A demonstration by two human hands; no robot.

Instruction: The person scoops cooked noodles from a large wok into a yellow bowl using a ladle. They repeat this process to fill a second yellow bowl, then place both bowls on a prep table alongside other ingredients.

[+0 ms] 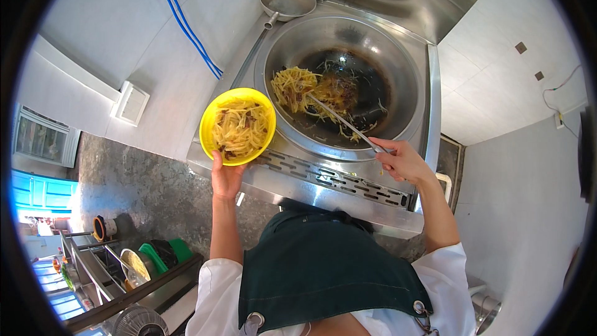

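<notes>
My left hand (226, 175) holds a yellow bowl (204, 123) from below, its thumb at the rim. Shredded potato (242, 127) with dark reddish bits fills much of the bowl, which is beside the left edge of a large steel wok (401, 70). My right hand (399, 161) grips the handle of a long metal utensil (343, 121). The utensil's far end is in more shredded potato (294, 86) at the wok's left side; its head is hidden by the food. Dark liquid and loose shreds lie on the wok's bottom.
A small steel pan (288, 0) rests at the stove's back left corner. A slotted drain strip (336, 179) runs along the front of the steel stove (298, 191). Blue cables (186, 28) hang on the left wall. A metal rack (135, 289) stands at lower left.
</notes>
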